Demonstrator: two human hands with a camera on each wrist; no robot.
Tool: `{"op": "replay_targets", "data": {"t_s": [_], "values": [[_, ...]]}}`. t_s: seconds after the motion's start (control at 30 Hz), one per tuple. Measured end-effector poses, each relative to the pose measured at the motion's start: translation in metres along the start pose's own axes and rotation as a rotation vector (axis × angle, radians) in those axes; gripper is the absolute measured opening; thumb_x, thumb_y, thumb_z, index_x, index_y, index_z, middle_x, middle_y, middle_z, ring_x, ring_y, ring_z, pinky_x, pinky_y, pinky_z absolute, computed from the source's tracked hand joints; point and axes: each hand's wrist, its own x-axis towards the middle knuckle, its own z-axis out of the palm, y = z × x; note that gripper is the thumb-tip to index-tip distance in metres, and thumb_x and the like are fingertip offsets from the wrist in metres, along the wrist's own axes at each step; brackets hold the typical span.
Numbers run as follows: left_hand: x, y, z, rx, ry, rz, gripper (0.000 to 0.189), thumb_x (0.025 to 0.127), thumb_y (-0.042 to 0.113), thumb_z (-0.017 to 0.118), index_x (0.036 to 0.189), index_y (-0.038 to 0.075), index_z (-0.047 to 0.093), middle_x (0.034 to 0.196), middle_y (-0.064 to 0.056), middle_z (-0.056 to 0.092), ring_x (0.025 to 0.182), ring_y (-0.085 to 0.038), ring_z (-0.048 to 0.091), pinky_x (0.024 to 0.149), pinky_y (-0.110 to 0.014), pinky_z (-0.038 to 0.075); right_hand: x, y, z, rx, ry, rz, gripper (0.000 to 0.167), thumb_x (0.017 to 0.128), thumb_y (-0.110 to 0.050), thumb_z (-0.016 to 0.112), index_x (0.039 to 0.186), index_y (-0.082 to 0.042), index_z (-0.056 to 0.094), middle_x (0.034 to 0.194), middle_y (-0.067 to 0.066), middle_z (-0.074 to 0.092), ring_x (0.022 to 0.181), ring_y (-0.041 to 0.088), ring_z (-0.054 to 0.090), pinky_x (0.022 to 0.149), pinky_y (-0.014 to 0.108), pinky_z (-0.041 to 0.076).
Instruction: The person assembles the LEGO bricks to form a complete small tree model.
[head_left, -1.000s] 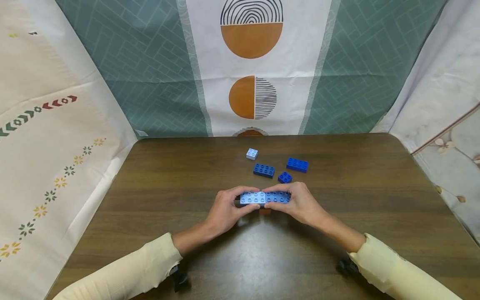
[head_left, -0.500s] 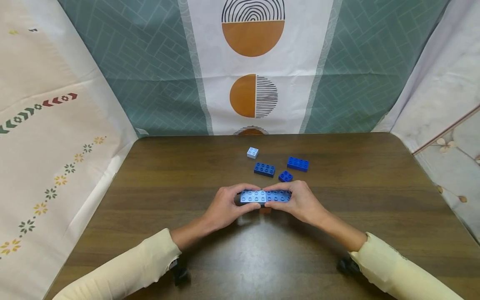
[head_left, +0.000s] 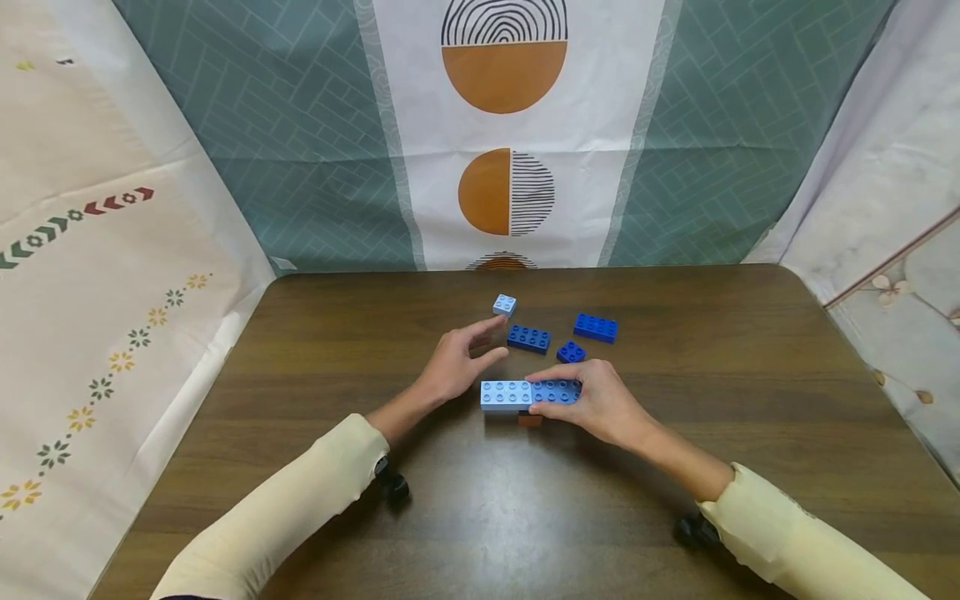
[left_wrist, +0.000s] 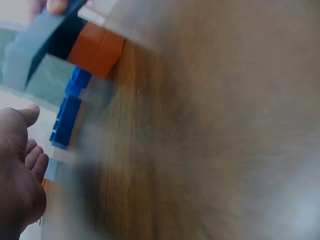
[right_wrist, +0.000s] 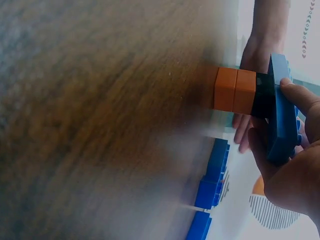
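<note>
A toy-brick build stands in mid-table: two orange bricks (right_wrist: 234, 90) at the bottom, a dark brick (right_wrist: 263, 95) above them, and two long bricks end to end on top. Of these, the light blue brick (head_left: 506, 395) lies left and the medium blue brick (head_left: 555, 392) right. My right hand (head_left: 606, 407) pinches the medium blue brick between thumb and fingers. Beyond the build, my left hand (head_left: 453, 362) is held out with thumb and fingers apart, holding nothing. Its fingertips are close to a small light blue brick (head_left: 504, 304); whether they touch it, I cannot tell.
Behind the build lie a dark blue long brick (head_left: 528, 338), a small square blue brick (head_left: 571, 352) and a bright blue long brick (head_left: 596, 327). The wooden table (head_left: 360, 333) ends at a hanging patterned cloth (head_left: 315, 192).
My left hand has let go of the light blue long brick and moved away, up toward the small light blue brick. My right hand keeps its pinch on the medium blue brick.
</note>
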Motion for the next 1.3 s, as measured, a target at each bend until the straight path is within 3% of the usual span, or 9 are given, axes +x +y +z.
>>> {"op": "replay_targets", "data": {"t_s": [0.33,0.67,0.97,1.3], "values": [[0.03,-0.016,0.01,0.082,-0.06,-0.021,0.059,0.101,0.019,0.077,0.155,0.009,0.054,0.155,-0.007,0.057,0.141,-0.022,0.056,0.116,-0.04,0.045,0.001,-0.002,0.0,-0.009,0.001,0.024,0.038,0.084,-0.028,0.094,0.119,-0.018,0.083,0.098,-0.001,0.072,0.08,0.018,0.053,0.062,0.026,0.044],[0.04,-0.015,0.018,0.231,-0.065,0.015,0.049,0.102,0.019,0.076,0.148,0.013,0.063,0.148,-0.006,0.064,0.139,-0.023,0.058,0.115,-0.043,0.046,0.001,-0.002,-0.001,-0.009,-0.006,0.031,0.038,0.084,-0.029,0.094,0.119,-0.018,0.083,0.103,0.002,0.074,0.084,0.018,0.055,0.066,0.026,0.047],[0.035,-0.015,0.012,0.213,-0.061,0.032,0.041,0.099,0.019,0.079,0.139,0.014,0.07,0.14,-0.006,0.069,0.131,-0.024,0.064,0.11,-0.043,0.051,0.0,-0.002,-0.001,0.005,-0.014,0.035,0.037,0.085,-0.028,0.093,0.119,-0.017,0.083,0.1,0.001,0.074,0.082,0.018,0.054,0.065,0.026,0.046],[0.009,0.003,-0.017,0.1,-0.041,0.05,0.038,0.096,0.02,0.083,0.132,0.012,0.074,0.132,-0.005,0.074,0.12,-0.024,0.071,0.102,-0.042,0.057,0.001,-0.003,-0.001,0.005,-0.02,0.031,0.037,0.085,-0.028,0.093,0.119,-0.016,0.083,0.097,-0.001,0.074,0.082,0.018,0.055,0.065,0.026,0.047]]}}
